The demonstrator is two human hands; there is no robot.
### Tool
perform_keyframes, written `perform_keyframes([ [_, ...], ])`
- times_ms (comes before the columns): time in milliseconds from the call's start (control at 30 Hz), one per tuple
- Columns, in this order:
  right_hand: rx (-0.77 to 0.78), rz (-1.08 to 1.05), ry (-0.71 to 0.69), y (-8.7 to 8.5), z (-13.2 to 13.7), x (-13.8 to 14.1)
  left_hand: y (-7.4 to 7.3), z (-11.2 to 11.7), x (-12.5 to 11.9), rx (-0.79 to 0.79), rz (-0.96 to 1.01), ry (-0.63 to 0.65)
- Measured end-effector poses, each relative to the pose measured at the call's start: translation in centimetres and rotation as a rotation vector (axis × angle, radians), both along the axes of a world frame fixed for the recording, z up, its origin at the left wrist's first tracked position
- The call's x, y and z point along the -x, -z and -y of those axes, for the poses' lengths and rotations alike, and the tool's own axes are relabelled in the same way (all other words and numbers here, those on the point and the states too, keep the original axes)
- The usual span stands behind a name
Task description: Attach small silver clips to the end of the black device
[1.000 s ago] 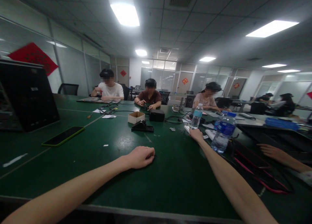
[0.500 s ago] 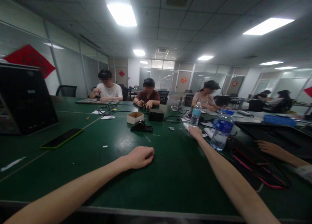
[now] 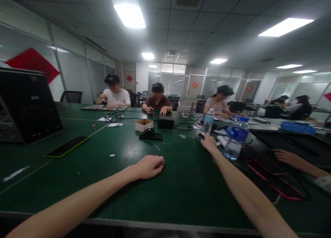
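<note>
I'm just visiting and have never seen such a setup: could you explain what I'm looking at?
There is no robot arm here, just a person's two bare hands. Every picture comes from one camera worn on that person's head, facing forward and down.

The left hand rests on the green table, with nothing visible in it. The right hand holds a small dark-faced item, too small to identify, near a bottle with a light-blue label.

Also on the table are a phone in a green case, a small open box and larger blue-capped bottles. The hand at far right is someone else's.
</note>
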State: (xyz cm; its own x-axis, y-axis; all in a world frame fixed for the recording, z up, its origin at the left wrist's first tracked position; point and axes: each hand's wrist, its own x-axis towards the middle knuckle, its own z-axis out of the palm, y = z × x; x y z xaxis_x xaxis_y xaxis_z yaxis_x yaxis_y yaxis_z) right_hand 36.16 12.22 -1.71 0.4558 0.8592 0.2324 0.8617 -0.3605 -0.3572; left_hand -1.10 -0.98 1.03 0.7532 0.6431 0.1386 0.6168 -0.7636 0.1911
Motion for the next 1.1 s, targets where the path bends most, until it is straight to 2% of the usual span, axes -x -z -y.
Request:
perform_keyframes([
  [367,-0.064,0.065,-0.038,-0.6,1.2,0.5,-0.1,0.1,-0.1,-0.004,-0.016,-0.009],
  [433,-0.067,0.063,-0.027,-1.3,1.3,0.8,-0.1,0.0,-0.1,-0.006,-0.024,-0.014],
  [533,0.07,0.006,-0.068,-3.2,1.2,1.6,0.0,-0.1,-0.1,0.004,-0.02,-0.015],
  [600,0.185,-0.043,-0.16,-4.8,1.0,2.5,0.1,-0.1,0.0,0.013,-0.013,-0.014],
  [733,0.345,-0.11,-0.46,-7.6,1.4,5.1,0.2,0.0,0.0,0.027,0.04,-0.041],
  [833,0.435,-0.125,-0.695,-9.1,2.7,7.9,0.2,0.1,0.0,0.014,0.124,-0.133],
  [900,0.599,-0.054,-0.941,-9.9,4.0,9.9,0.1,0.0,0.0,-0.004,0.171,-0.22],
  [933,0.678,-0.035,-1.001,-10.2,4.6,10.9,0.0,0.0,0.0,-0.011,0.177,-0.259],
  [1000,0.78,-0.022,-1.044,-10.7,6.0,12.8,-0.1,-0.2,0.0,-0.021,0.143,-0.301],
  [1100,0.896,-0.021,-1.042,-10.5,8.0,15.1,0.0,-0.4,0.0,-0.05,0.058,-0.257],
])
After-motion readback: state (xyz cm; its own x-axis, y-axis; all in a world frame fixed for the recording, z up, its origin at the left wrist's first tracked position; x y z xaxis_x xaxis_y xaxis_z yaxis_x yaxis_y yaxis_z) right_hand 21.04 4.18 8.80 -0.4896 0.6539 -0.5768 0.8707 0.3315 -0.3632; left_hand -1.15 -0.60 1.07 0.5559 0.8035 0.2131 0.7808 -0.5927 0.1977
